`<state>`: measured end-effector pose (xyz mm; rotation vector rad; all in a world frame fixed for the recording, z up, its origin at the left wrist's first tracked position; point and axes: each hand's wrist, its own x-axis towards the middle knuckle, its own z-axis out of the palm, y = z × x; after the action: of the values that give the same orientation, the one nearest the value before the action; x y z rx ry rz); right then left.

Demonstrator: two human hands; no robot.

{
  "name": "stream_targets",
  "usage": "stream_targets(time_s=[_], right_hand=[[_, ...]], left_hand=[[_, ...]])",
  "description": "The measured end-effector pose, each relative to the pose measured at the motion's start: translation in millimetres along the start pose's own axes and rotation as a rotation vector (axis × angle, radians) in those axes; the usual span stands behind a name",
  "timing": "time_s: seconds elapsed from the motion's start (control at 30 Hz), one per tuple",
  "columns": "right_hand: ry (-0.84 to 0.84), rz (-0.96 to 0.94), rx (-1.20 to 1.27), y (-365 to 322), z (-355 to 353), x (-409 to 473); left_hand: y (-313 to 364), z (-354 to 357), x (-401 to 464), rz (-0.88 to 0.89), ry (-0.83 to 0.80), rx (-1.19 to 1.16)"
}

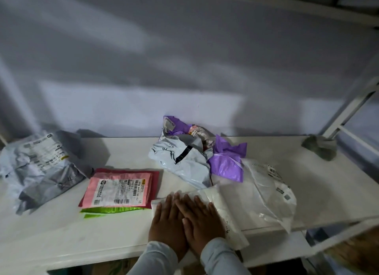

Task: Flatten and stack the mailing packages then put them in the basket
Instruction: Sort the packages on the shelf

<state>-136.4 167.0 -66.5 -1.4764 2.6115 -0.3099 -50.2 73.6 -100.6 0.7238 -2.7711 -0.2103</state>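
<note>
A white mailing package (225,211) lies at the table's front edge. My left hand (167,221) and my right hand (202,219) press flat on it side by side, fingers straight. To their left sits a flat stack: a pink package with a label (121,187) on a dark red one, with a green one (106,209) showing underneath. A crumpled heap of grey (182,162) and purple packages (225,164) lies behind my hands. A clear-white package with labels (270,194) lies at the right. A large grey package (41,168) sits crumpled at the left.
The white table (82,233) stands against a grey wall. A white metal frame (348,110) rises at the right, with a small grey lump (320,147) at its foot. No basket is in view.
</note>
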Motion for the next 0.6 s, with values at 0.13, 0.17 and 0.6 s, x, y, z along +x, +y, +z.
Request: stream_targets(time_s=[0.13, 0.17, 0.6], right_hand=[[-0.021, 0.014, -0.001, 7, -1, 4], [-0.012, 0.020, -0.004, 10, -1, 6], [0.063, 0.149, -0.050, 28, -1, 9]], left_hand=[[9, -8, 3, -0.022, -0.017, -0.024], [10, -9, 4, -0.032, -0.003, -0.023], [8, -21, 1, -0.077, -0.156, -0.010]])
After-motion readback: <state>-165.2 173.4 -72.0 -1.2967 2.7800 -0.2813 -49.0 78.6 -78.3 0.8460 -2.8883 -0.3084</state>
